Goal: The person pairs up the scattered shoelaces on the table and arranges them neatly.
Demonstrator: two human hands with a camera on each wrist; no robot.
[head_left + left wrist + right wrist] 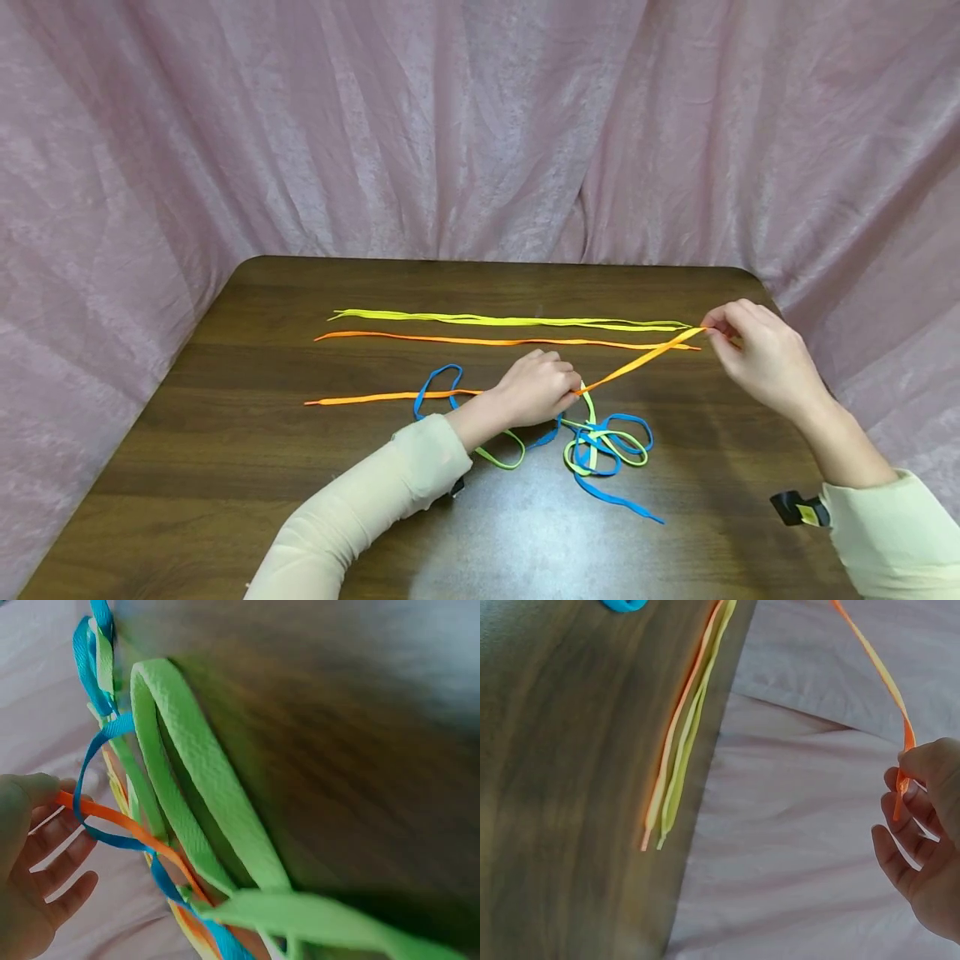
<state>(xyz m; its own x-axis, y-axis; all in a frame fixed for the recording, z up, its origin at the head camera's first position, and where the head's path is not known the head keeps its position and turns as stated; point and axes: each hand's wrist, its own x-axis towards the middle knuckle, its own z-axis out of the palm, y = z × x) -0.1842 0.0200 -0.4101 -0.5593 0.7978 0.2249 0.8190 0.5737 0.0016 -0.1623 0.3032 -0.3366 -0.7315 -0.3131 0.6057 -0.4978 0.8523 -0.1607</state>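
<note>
Between thumb and fingers, my right hand (768,358) pinches the end of an orange lace (637,362), raised off the table at the right. My left hand (534,389) pinches the same lace lower down, over the tangle; its other fingers are spread in the left wrist view. From there the lace runs left along the table. Blue lace (615,500) and green lace (592,408) lie looped together below and around my left hand. In the right wrist view the orange tip (897,810) sticks out past my right hand (930,832).
Yellow laces (495,321) lie straight across the back of the brown table (225,533), with another orange lace (465,340) stretched just in front of them. Pink curtains (420,125) hang behind and beside the table.
</note>
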